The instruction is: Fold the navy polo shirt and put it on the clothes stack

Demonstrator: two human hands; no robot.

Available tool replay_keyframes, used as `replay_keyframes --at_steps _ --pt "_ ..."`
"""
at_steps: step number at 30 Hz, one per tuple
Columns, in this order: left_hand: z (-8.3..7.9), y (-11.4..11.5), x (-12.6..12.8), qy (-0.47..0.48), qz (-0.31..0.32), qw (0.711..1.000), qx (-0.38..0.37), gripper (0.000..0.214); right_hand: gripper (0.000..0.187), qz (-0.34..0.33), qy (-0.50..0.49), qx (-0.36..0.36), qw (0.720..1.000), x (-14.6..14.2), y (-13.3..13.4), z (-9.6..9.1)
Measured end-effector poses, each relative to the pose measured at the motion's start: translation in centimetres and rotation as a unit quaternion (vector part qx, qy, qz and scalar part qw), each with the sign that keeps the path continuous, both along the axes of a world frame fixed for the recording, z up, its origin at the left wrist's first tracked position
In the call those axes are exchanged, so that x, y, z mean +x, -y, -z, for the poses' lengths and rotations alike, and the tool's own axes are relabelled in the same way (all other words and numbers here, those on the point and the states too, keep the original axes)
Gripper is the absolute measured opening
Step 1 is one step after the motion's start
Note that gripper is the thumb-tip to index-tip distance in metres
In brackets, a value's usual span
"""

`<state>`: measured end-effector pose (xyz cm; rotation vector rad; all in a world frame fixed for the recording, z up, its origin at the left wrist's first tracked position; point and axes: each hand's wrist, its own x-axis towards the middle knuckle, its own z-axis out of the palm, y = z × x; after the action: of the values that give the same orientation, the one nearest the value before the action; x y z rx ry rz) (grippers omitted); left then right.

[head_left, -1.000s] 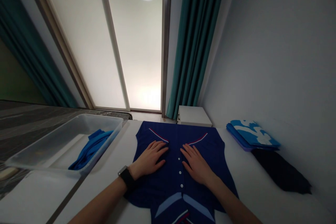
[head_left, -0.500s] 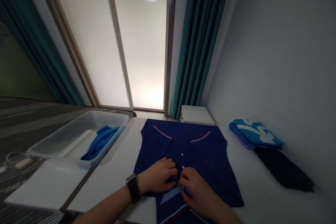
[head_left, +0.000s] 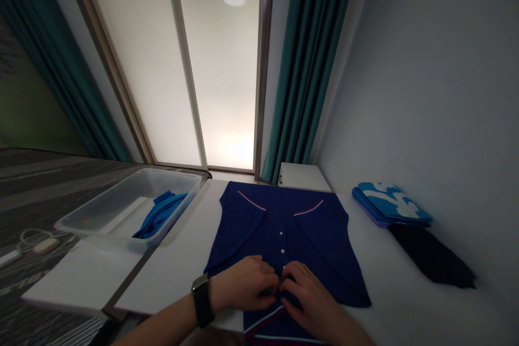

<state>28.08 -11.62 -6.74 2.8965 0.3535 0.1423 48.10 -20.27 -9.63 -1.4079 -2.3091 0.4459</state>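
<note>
A navy polo shirt [head_left: 251, 232] lies spread on the white table, its sleeves folded inward and its collar end nearest me. White buttons run down the middle of its front. My left hand [head_left: 249, 284], with a dark watch [head_left: 201, 300] on the wrist, has its fingers curled closed on the fabric by the placket, just above the striped collar. Right beside it, my right hand [head_left: 306, 297] pinches the placket from the other side near a button. The fingertips of both hands almost meet, and they hide the bit of cloth between them.
At left stands a translucent plastic bin [head_left: 101, 227] with a blue garment [head_left: 160, 213] inside. On the right, folded blue clothes [head_left: 391, 205] lie beside a folded black garment [head_left: 433, 257]. A small white cabinet [head_left: 304, 175] stands beyond the table [head_left: 162, 286].
My hands have drawn closer together on the placket. The light blue patch inside the neck, visible before, is now covered, and the striped collar edges lie closer together. The view has shifted slightly.
</note>
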Motion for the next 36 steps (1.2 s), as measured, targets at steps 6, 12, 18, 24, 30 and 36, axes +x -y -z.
replay_keyframes --at_steps 6,12,18,24,30,36 --pt "-0.1 1.2 -0.3 -0.058 0.011 0.998 0.001 0.051 0.04 0.003 0.017 -0.061 0.998 0.0 1.5 0.0" --pt "-1.6 3.4 -1.0 -0.123 0.002 0.991 0.056 0.062 0.075 -0.024 0.071 -0.098 0.992 0.5 1.8 1.4" --pt "-3.8 3.2 -1.7 -0.117 -0.024 0.993 0.025 0.03 0.069 -0.033 0.066 -0.134 0.988 0.8 2.7 -2.2" --pt "-3.1 -0.9 -2.7 -0.03 -0.191 0.975 -0.105 0.015 0.026 0.058 -0.059 -0.146 0.986 4.3 1.1 -4.8" --pt "-1.7 -3.6 -1.3 -0.004 -0.297 0.949 -0.109 0.018 0.023 0.212 -0.111 -0.121 0.963 6.7 -3.2 -2.8" --pt "0.1 -5.4 0.0 -0.009 -0.289 0.954 -0.08 0.02 0.019 0.262 0.026 -0.083 0.961 5.7 -5.3 -0.5"
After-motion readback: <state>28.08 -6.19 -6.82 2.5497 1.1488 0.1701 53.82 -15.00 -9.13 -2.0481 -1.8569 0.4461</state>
